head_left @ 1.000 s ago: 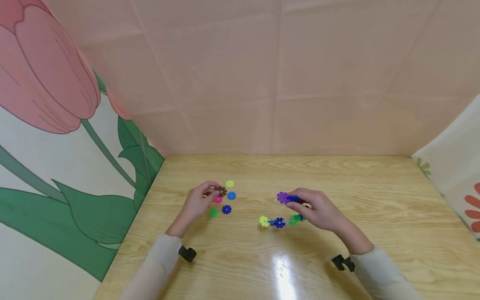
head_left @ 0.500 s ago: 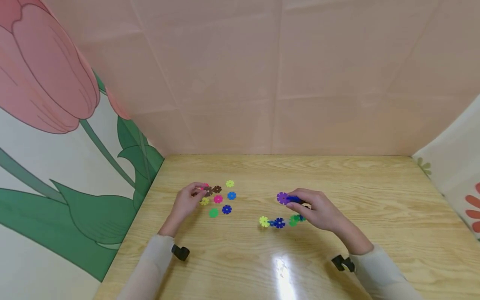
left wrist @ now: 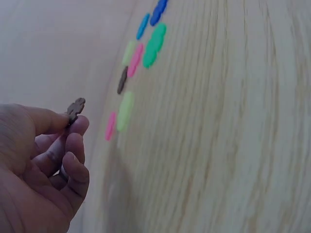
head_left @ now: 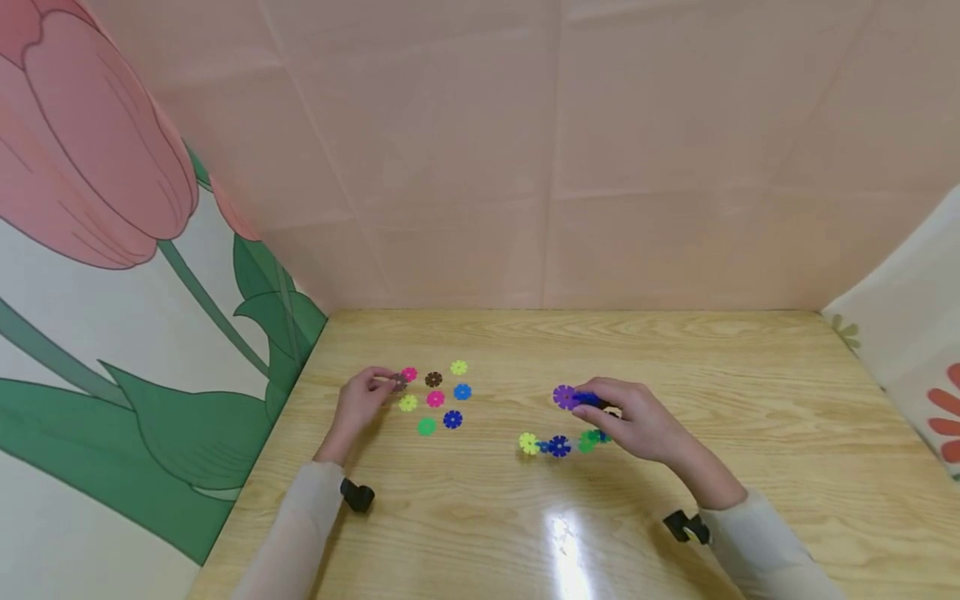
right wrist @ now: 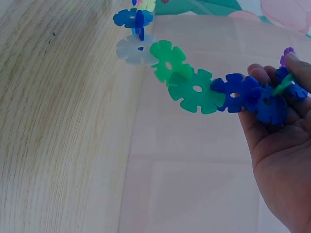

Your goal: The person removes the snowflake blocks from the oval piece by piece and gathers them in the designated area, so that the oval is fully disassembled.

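Note:
Between thumb and forefinger, my left hand [head_left: 362, 398] pinches a brown snowflake disc [left wrist: 76, 108], held over the table at the left of the loose discs. My right hand [head_left: 633, 417] grips one end of a chain of interlocked snowflake discs [right wrist: 197, 91]. A purple disc [head_left: 564, 397] sticks out past its fingertips. Blue discs [right wrist: 269, 104] lie against the palm in the right wrist view. From there the chain curves through green and clear discs to a yellow disc [head_left: 528, 443] at its far end. Fingers hide part of the chain.
Several loose discs lie flat on the wooden table [head_left: 465, 517]: pink [head_left: 436, 398], yellow [head_left: 459, 367], brown [head_left: 433, 379], light blue [head_left: 462, 391], dark blue [head_left: 452, 419] and green [head_left: 427, 427]. A pink cloth [head_left: 555, 167] hangs behind the table.
My left hand has moved left with the brown disc, away from the loose discs, uncovering pink, yellow and brown ones. My right hand and the chain have stayed in place.

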Demonstrator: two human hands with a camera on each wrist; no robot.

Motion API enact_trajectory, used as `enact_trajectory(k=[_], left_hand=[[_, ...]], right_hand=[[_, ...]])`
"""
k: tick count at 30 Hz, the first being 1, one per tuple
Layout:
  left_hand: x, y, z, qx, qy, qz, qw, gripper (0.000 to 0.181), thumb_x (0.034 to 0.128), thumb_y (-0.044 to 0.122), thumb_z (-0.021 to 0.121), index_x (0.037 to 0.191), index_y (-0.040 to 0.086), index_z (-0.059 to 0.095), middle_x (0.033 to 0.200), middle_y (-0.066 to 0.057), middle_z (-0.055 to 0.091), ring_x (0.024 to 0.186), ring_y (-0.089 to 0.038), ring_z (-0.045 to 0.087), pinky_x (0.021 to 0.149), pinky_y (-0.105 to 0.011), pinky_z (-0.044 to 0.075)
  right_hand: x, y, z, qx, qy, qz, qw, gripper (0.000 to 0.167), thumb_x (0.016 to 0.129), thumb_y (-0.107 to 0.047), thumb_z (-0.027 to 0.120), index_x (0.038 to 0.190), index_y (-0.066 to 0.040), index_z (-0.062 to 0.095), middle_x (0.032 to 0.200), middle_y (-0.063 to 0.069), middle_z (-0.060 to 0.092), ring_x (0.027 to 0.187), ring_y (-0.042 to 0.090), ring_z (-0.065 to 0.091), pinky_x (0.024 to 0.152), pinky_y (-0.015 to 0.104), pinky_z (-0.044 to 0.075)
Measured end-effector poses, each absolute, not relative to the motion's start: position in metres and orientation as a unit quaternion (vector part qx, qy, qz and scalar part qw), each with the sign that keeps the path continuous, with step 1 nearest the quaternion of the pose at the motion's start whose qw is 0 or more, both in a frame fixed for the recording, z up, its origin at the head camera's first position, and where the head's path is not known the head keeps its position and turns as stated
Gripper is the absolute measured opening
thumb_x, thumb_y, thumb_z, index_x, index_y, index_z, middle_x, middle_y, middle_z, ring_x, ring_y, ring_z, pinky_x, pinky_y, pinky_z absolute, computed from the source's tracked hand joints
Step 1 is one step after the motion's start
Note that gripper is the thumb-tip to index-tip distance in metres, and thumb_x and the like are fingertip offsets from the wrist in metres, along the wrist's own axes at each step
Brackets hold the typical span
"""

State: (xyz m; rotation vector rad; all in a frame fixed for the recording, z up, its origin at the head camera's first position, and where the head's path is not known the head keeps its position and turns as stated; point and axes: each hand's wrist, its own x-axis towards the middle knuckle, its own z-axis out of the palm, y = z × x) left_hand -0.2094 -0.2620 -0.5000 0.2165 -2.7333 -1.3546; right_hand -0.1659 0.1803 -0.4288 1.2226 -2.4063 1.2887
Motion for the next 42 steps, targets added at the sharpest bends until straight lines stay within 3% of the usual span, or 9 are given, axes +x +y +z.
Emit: enact_trajectory(k=[8,14,27,35,42], left_hand=[[-0.216,-0.271,-0.509,0.103,-0.902,-0.418,0.041,0.024,0.0993,0.021,0.065,0.117,0.006,0.069,0.112,-0.018,0.072,0.102,-0.031,0.069,0.076,-0.032,0.052],[-0.219,-0.274,-0.513,0.121,-0.903,-0.409,0.042,0.024,0.0989,0.023,0.065,0.117,0.007,0.069,0.112,-0.018,0.073,0.101,-0.030,0.069,0.081,-0.036,0.051],[-0.221,-0.275,-0.517,0.142,-0.918,-0.366,0.064,0.022,0.0981,0.024,0.067,0.111,0.008,0.071,0.099,-0.013,0.073,0.088,-0.027,0.066,0.073,-0.034,0.047],[-0.223,-0.273,-0.520,0.150,-0.915,-0.368,0.071,0.025,0.0988,0.025,0.066,0.114,0.005,0.069,0.105,-0.013,0.072,0.096,-0.029,0.066,0.083,-0.041,0.051],[-0.223,-0.273,-0.520,0.147,-0.915,-0.369,0.069,0.029,0.0999,0.027,0.063,0.118,0.006,0.067,0.109,-0.014,0.071,0.099,-0.030,0.065,0.085,-0.043,0.051]], right_hand=[[-0.164,0.182,-0.428,0.400,-0.808,0.427,0.071,0.020,0.095,0.000,0.067,0.107,-0.015,0.071,0.094,-0.003,0.069,0.071,0.004,0.056,0.058,0.023,0.049],[-0.163,0.183,-0.429,0.402,-0.807,0.427,0.073,0.021,0.094,0.002,0.068,0.108,-0.013,0.071,0.094,-0.008,0.068,0.069,0.003,0.054,0.056,0.022,0.048],[-0.161,0.185,-0.427,0.407,-0.803,0.427,0.083,0.022,0.093,0.003,0.068,0.110,-0.011,0.072,0.092,-0.006,0.068,0.068,0.003,0.054,0.055,0.022,0.048],[-0.161,0.184,-0.427,0.410,-0.802,0.427,0.087,0.023,0.093,0.003,0.069,0.110,-0.012,0.072,0.093,-0.006,0.068,0.069,0.003,0.055,0.056,0.023,0.049],[-0.161,0.184,-0.426,0.411,-0.801,0.427,0.085,0.024,0.093,0.002,0.069,0.111,-0.013,0.072,0.093,-0.006,0.068,0.069,0.003,0.055,0.056,0.023,0.050]])
